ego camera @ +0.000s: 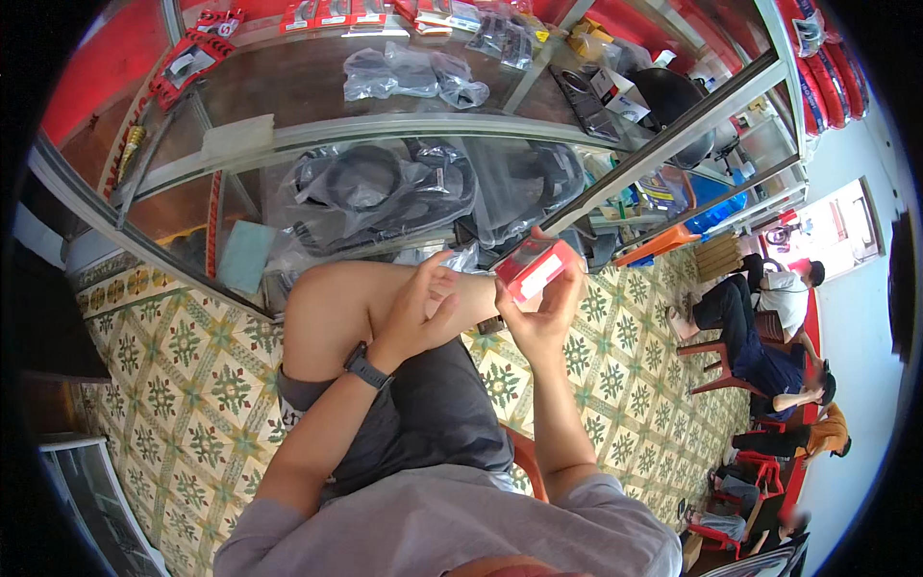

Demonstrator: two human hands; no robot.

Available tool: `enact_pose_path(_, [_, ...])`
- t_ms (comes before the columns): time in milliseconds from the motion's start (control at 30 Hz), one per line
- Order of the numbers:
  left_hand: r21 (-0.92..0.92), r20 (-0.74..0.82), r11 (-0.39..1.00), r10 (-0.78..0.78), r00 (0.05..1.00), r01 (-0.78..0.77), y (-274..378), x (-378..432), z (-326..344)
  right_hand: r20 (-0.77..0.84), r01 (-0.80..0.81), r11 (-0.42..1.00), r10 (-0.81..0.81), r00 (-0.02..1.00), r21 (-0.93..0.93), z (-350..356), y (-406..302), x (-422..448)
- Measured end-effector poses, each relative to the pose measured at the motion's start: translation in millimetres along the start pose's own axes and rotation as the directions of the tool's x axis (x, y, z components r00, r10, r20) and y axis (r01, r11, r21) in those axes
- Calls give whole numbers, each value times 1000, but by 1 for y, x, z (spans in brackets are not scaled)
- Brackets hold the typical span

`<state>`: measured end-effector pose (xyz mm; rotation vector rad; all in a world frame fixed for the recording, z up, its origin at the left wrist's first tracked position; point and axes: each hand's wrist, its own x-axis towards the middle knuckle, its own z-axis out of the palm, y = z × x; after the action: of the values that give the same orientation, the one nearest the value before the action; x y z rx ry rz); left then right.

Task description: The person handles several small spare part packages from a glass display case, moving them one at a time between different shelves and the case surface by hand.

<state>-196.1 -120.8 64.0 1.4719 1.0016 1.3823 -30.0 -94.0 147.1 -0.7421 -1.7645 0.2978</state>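
My right hand (544, 317) grips a small red box (532, 270) with a white label and a dark top, held up in front of the glass display case (404, 130). The label bears writing too small to read. To the left, my left hand (422, 310) hovers over my crossed leg with its fingers apart and nothing in them. A dark watch is on that wrist. Behind the glass, black parts in clear plastic bags (382, 180) lie on the lower shelf.
Red boxes (332, 13) and a plastic-wrapped part (411, 76) are on the case's upper shelf. A light blue box (245, 256) stands low at left. Several people sit on chairs (710, 353) along the right wall. Patterned tiles (187, 389) cover the floor.
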Motion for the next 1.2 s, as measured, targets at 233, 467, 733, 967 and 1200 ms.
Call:
enact_pose_path(233, [-39, 64, 988, 150, 987, -148, 4, -7, -7, 226, -354, 916, 310, 923, 190, 2, 4, -19])
enact_pose_path(467, [-465, 61, 883, -39, 997, 63, -10, 0, -11, 548, -451, 891, 353, 758, 50, 16, -6, -14])
enact_pose_path(733, [-749, -154, 660, -247, 957, 50, -30, 14, -18, 252, -25, 974, 83, 964, -227, 28, -3, 129])
enact_pose_path(967, [-749, -219, 662, -288, 932, 28, -28, 11, -29, 413, 194, 913, -32, 910, -359, 85, 50, 217])
enact_pose_path(1200, [-906, -96, 415, -384, 918, 79, -47, 10, -44, 547, 26, 954, 149, 823, -299, 80, 84, 226])
